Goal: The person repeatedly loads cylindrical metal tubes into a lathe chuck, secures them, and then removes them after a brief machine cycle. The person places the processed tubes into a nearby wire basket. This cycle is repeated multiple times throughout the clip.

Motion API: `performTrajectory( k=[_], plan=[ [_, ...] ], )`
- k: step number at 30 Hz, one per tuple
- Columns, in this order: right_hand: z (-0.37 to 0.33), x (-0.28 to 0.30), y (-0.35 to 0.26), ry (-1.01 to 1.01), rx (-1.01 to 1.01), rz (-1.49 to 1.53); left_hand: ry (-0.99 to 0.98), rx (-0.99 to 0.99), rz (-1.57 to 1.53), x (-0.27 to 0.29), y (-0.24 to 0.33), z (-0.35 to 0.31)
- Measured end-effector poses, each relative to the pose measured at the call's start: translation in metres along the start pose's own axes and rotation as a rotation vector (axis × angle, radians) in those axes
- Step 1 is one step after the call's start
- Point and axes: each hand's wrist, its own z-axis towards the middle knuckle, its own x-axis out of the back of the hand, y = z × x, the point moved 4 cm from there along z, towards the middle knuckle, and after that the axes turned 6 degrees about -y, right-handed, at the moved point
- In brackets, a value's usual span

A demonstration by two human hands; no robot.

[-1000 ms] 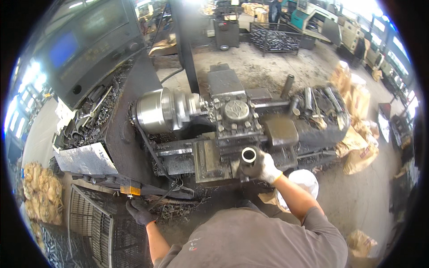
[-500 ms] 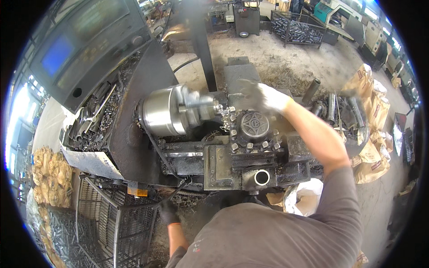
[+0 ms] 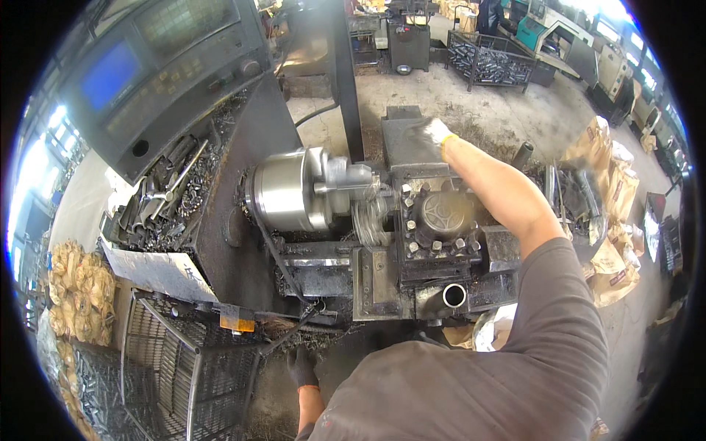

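Observation:
My right hand (image 3: 432,134), in a white glove with darkened fingers, is at the far end of the lathe carriage, over a black block (image 3: 401,140). Its fingers are blurred, so their grip is unclear. Nearer me stands the square tool post (image 3: 439,213) with bolts around its round cap. To its left, the steel chuck (image 3: 283,192) has blurred jaws around a metal workpiece (image 3: 357,176). Coils of metal swarf (image 3: 371,220) hang beside the tool. My left hand (image 3: 301,369), in a dark glove, is low beside my body, below a lever (image 3: 290,328); its fingers are indistinct.
A control panel with a blue screen (image 3: 110,76) rises at the left, above a tray of tools and chips (image 3: 165,192). A wire cart (image 3: 193,353) stands lower left. Paper sacks (image 3: 616,257) line the right. A short pipe (image 3: 454,295) points up at the carriage front.
My right hand has moved from above the tool post farther away to the black block. My left hand has shifted slightly down and right. More swarf coils hang by the workpiece. The view has shifted.

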Motion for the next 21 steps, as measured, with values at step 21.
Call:
performTrajectory(
  k=[21],
  plan=[
    [0.058, -0.067, -0.059, -0.278, 0.180, 0.557, -0.223, -0.033, 0.640, -0.039, 0.038, 0.002]
  ],
)
